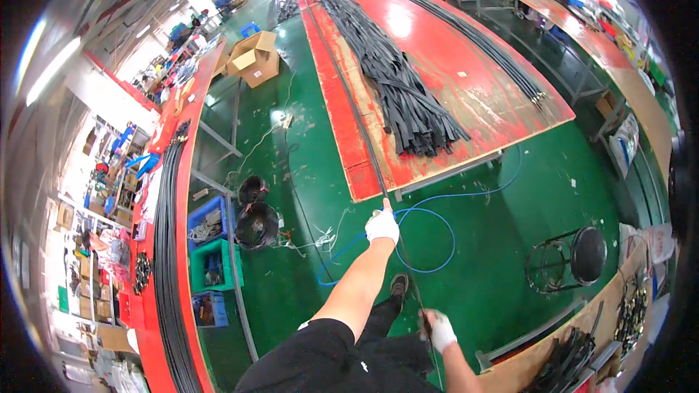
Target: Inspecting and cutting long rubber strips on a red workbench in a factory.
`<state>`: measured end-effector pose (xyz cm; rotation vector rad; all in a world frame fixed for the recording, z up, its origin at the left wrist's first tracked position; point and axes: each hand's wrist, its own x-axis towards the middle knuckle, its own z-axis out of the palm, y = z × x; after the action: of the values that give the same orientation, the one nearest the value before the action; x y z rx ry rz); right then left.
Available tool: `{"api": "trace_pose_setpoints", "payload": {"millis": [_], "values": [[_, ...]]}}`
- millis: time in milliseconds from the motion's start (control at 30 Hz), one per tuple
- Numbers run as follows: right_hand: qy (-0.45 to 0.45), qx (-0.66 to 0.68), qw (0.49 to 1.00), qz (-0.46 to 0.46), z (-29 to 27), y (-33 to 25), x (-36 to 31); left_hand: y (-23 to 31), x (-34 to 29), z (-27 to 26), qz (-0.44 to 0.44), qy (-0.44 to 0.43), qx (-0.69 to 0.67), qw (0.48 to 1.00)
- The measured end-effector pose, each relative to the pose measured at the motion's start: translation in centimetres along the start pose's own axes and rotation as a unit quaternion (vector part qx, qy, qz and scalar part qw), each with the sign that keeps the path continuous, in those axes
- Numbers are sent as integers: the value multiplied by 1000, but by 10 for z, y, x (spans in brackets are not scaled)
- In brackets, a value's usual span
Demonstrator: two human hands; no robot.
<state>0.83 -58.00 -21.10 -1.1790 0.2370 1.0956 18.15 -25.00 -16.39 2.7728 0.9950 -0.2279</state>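
My left hand [382, 225], in a white glove, is closed round a long thin black strand [360, 120] at the near left corner of the red table [502, 94]. The strand lies along that table's left edge and carries on below my hand toward my body. Lower and to the right, my right hand [440, 330], also gloved, has its fingers closed on the strand's lower stretch, partly blurred. A thick heap of flat black strips [408, 94] covers the middle of the tabletop, its loose ends facing me.
A blue hose [453, 247] loops over the green floor under my left hand. A black round stool [588, 255] stands at right. Black cables [171, 247] lie along the left red bench, with crates [211, 266] beneath. An open carton [255, 62] sits beyond.
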Motion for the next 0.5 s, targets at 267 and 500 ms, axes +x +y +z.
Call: {"api": "trace_pose_setpoints", "payload": {"millis": [267,500], "values": [[99,-101,980,-141,82,-75,159,-1,7,4,22,34,-17,999],[123,-109,974,-157,49,6,77,-10,11,10,31,57,21,998]]}}
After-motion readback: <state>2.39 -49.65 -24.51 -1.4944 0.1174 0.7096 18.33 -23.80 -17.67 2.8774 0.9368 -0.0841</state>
